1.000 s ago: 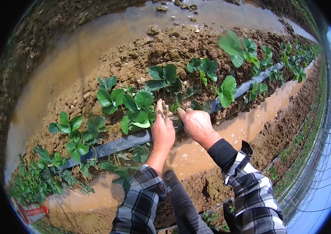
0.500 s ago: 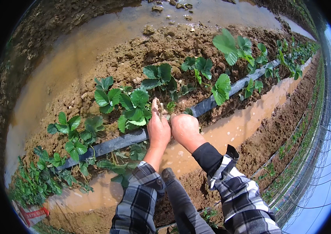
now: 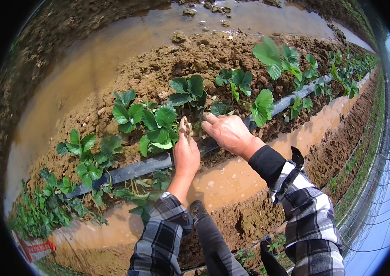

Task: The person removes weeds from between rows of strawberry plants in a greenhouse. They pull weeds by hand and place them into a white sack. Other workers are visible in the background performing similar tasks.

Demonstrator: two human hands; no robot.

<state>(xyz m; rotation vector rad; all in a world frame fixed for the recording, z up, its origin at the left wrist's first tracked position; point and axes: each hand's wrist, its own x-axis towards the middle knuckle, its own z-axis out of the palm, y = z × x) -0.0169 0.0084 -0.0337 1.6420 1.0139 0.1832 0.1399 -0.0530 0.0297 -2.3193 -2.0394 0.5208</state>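
My left hand is at the row's middle, over the dark drip pipe. Its muddy fingers are pressed together and point away from me; what they hold, if anything, is hidden. Just right of it, my right hand is closed, its thumb and curled fingers near the soil; I cannot make out anything in them. A narrow gap separates the hands, with a bit of green low in it. A leafy strawberry plant stands directly left of my left hand. Beyond the fingertips grows another strawberry plant.
More strawberry plants line the raised soil bed on both sides. Muddy water fills the near furrow and the far furrow. My leg stands below my hands. A red and white bag lies at lower left.
My right hand has moved right and slightly away from me, turning so its thumb and curled fingers show. It has parted from my left hand, which stays nearly in place.
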